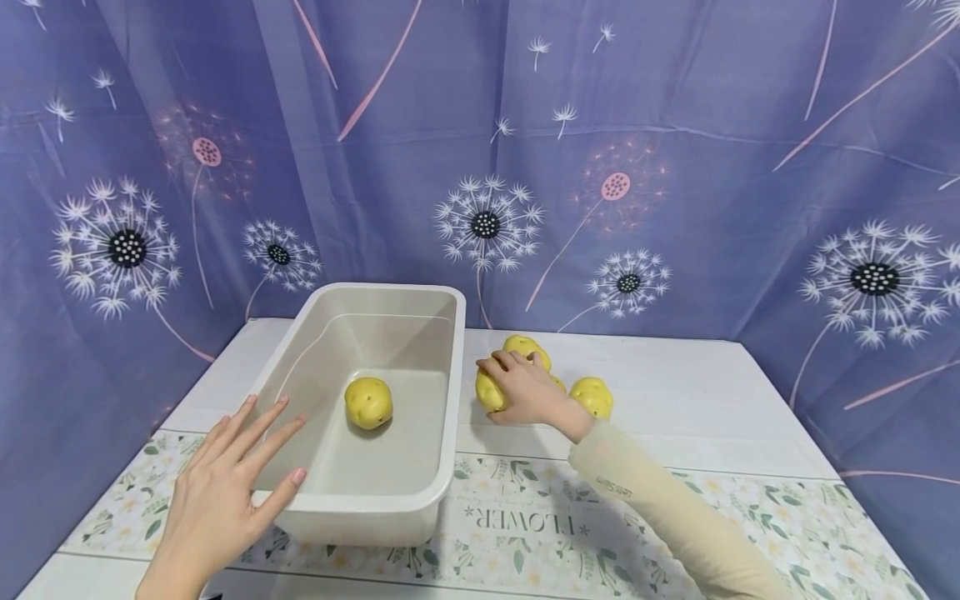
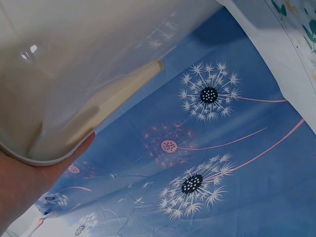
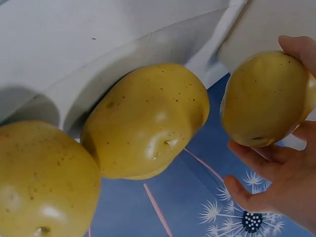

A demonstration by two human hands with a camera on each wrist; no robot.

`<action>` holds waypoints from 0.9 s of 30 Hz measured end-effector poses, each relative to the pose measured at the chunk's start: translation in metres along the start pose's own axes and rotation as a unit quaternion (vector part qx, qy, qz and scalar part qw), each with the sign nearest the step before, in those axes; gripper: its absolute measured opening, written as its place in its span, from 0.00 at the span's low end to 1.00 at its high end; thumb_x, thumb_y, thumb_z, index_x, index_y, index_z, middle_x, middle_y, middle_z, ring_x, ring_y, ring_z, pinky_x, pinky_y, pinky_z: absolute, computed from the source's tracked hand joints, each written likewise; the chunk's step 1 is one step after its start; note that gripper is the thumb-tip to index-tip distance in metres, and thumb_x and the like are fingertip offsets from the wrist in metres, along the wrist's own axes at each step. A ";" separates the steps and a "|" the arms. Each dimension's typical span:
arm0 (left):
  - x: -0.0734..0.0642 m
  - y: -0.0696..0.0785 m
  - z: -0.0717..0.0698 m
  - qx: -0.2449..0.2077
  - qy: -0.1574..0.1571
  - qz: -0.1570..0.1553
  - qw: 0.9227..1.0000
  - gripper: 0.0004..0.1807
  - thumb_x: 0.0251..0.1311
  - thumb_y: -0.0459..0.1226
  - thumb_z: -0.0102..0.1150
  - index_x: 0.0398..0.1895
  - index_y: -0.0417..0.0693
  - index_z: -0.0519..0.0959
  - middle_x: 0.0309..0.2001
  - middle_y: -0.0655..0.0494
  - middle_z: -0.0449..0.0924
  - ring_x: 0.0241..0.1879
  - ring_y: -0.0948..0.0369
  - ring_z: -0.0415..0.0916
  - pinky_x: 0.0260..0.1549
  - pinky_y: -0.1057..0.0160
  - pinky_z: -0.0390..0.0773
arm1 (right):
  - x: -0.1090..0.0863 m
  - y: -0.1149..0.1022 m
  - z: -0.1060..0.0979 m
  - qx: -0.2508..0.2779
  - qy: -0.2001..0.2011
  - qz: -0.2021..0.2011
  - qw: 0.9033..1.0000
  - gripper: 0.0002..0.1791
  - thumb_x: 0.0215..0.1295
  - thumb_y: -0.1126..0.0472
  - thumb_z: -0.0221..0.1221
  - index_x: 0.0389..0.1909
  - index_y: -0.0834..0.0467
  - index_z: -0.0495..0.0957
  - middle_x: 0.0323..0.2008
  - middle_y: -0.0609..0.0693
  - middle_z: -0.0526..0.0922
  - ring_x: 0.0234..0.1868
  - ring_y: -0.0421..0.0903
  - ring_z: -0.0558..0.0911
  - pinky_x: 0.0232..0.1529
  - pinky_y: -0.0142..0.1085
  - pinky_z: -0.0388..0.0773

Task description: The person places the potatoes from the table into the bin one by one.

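Purple dandelion-print fabric (image 1: 397,192) hangs behind. The left hand (image 1: 213,492), fingers spread, is at a grey rectangular plastic tub (image 1: 360,502) holding one round yellow potato (image 1: 368,403); the right hand (image 1: 528,390) grips another potato (image 3: 264,98), three more potatoes (image 1: 592,397) around it.

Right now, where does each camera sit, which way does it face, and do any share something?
Head: worn on the head, facing forward and down at the tub, potatoes and flowered curtain; the left hand, right hand and right sleeve show.
Left wrist: worn there, facing the tub and curtain; part of the left hand shows at lower left.
Right wrist: worn there, facing the potatoes up close; the right hand shows at the right, gripping one potato.
Shared: head and right wrist views both show the right hand among the potatoes.
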State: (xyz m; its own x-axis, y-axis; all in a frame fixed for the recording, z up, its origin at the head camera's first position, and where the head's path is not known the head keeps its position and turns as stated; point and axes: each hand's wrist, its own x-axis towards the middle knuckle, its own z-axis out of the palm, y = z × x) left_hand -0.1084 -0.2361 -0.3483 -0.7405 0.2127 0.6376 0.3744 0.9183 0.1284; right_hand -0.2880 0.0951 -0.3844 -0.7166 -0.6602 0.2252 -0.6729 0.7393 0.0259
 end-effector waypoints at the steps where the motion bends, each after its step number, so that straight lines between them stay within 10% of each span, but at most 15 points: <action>1: 0.000 0.000 0.000 0.000 0.000 0.000 1.000 0.26 0.48 0.50 0.58 0.54 0.58 0.73 0.59 0.51 0.70 0.68 0.56 0.52 0.69 0.65 0.41 | 0.000 0.000 -0.001 0.002 0.004 -0.001 1.000 0.42 0.37 0.43 0.65 0.58 0.51 0.66 0.53 0.53 0.72 0.53 0.50 0.72 0.46 0.49 0.66; 27: 0.000 0.000 0.000 -0.003 0.001 0.001 1.000 0.26 0.48 0.50 0.57 0.54 0.58 0.74 0.59 0.52 0.70 0.68 0.57 0.52 0.69 0.65 0.41 | -0.010 -0.004 -0.013 -0.017 0.041 -0.013 0.999 0.43 0.35 0.43 0.65 0.58 0.51 0.65 0.55 0.56 0.70 0.56 0.52 0.70 0.50 0.57 0.65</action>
State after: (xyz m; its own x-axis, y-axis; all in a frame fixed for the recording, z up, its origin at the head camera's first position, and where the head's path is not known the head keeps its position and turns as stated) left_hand -0.1084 -0.2362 -0.3483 -0.7388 0.2144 0.6389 0.3799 0.9156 0.1320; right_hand -0.2756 0.1003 -0.3738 -0.6800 -0.6676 0.3031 -0.6840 0.7265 0.0657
